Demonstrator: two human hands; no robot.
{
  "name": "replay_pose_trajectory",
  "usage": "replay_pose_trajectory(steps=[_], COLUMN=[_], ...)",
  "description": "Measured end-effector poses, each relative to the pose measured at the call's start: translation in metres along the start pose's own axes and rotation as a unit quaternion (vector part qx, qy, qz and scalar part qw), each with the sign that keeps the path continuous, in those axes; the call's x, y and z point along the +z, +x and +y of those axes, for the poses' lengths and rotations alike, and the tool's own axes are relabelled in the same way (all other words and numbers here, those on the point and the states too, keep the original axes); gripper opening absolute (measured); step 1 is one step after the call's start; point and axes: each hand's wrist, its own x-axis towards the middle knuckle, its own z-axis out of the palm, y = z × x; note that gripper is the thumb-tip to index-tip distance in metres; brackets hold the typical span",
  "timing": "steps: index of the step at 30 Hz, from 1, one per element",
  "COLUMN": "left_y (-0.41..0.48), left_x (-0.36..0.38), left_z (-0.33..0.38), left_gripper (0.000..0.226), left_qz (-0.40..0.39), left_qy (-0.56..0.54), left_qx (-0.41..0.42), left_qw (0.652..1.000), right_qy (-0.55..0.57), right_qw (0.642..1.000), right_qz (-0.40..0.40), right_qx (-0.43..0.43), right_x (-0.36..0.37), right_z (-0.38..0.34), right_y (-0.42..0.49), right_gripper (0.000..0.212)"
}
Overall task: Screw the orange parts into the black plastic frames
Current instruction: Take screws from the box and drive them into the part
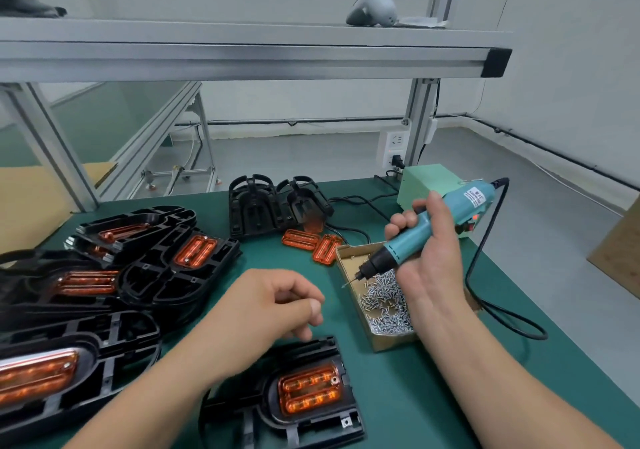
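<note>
A black plastic frame (304, 424) lies near the table's front edge with an orange part (310, 392) seated in it. My left hand (266, 313) hovers just above this frame, fingers curled with thumb against fingertips; whether it pinches a screw is too small to tell. My right hand (429, 258) grips a teal electric screwdriver (426, 230), tip pointing down-left with a screw on the bit, over a cardboard box of screws (381, 296). Two loose orange parts (311, 244) lie behind the box.
Several black frames with orange parts (138, 261) are piled at the left. Two empty black frames (273, 206) stand at the back. A green power unit (429, 182) sits at the back right, its black cable (498, 310) looping over the green mat. An aluminium shelf (242, 54) runs overhead.
</note>
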Motion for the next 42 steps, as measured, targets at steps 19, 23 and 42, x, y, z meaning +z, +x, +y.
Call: replay_pose_trajectory(steps=[19, 23, 42], left_y=[-0.026, -0.028, -0.03], left_x=[-0.007, -0.002, 0.006], left_z=[-0.021, -0.021, -0.027], left_gripper=[0.02, 0.021, 0.024], left_qz=[0.05, 0.04, 0.003], left_qy=[0.046, 0.051, 0.069], left_qx=[0.012, 0.034, 0.068], left_qw=[0.998, 0.997, 0.995], right_qy=[-0.005, 0.007, -0.006], right_qw=[0.994, 0.993, 0.992], right_qz=[-0.102, -0.118, -0.115], right_qx=[0.033, 0.026, 0.043], right_x=[0.018, 0.018, 0.019], right_z=[0.01, 0.005, 0.011], right_y=[-0.046, -0.054, -0.061], right_gripper=[0.023, 0.026, 0.027])
